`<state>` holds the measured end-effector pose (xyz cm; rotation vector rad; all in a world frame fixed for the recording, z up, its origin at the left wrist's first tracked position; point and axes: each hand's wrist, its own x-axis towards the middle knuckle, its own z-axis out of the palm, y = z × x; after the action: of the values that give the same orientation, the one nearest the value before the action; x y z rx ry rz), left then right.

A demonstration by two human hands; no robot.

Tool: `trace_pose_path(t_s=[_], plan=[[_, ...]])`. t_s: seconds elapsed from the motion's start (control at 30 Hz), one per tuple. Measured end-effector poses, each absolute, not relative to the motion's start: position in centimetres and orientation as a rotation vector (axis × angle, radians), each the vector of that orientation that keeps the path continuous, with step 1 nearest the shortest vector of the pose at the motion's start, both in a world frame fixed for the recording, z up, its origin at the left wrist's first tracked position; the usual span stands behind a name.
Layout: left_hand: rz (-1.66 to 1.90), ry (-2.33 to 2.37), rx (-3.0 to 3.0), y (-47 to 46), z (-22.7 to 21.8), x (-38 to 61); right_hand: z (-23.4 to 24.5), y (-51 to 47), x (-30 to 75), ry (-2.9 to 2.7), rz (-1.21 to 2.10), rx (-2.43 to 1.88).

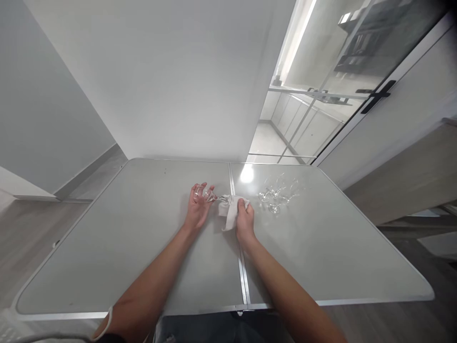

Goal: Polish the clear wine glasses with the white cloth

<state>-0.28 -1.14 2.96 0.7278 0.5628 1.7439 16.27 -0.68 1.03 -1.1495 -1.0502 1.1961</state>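
My left hand [198, 208] grips the bowl of a clear wine glass [206, 194] that lies sideways above the grey folding table [143, 247]. Its stem points right toward my right hand [244, 220]. That hand is closed on a white cloth [230, 213], which is wrapped around the foot end of the glass. Both hands are over the table's middle seam.
Several clear wine glasses [278, 195] lie or stand together on the table to the right of my hands. A white wall is behind the table, a glass sliding door [321, 95] at the back right. The table's front edge is near my body.
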Motion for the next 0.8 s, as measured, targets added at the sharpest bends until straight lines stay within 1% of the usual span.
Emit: trace_pose_path(t_s=[0.07,0.1,0.23,0.37,0.53,0.67,0.8], plan=[[1.744,0.581,0.758,-1.3,3.1,0.2,1.4,-1.1,15.5,-0.915,1.334,-1.052],[1.738,0.596,0.771,-1.4,3.2,0.4,1.7,-1.2,15.2,-0.917,1.350,-1.021],[1.685,0.666,0.798,-1.7,3.3,1.0,2.1,-1.3,15.1,-1.053,1.266,-0.969],[1.644,0.708,0.858,-1.7,3.0,1.6,1.5,-1.1,15.2,-1.013,1.216,-0.984],[1.598,0.881,1.024,-1.7,2.2,2.1,0.5,-0.8,15.0,-0.969,1.247,-0.962],[1.674,0.992,1.039,-1.5,1.7,2.0,0.7,-1.1,14.9,-0.942,1.330,-0.869],[1.692,0.967,0.994,-1.4,1.5,1.9,1.0,-1.2,14.7,-0.957,1.442,-0.731]])
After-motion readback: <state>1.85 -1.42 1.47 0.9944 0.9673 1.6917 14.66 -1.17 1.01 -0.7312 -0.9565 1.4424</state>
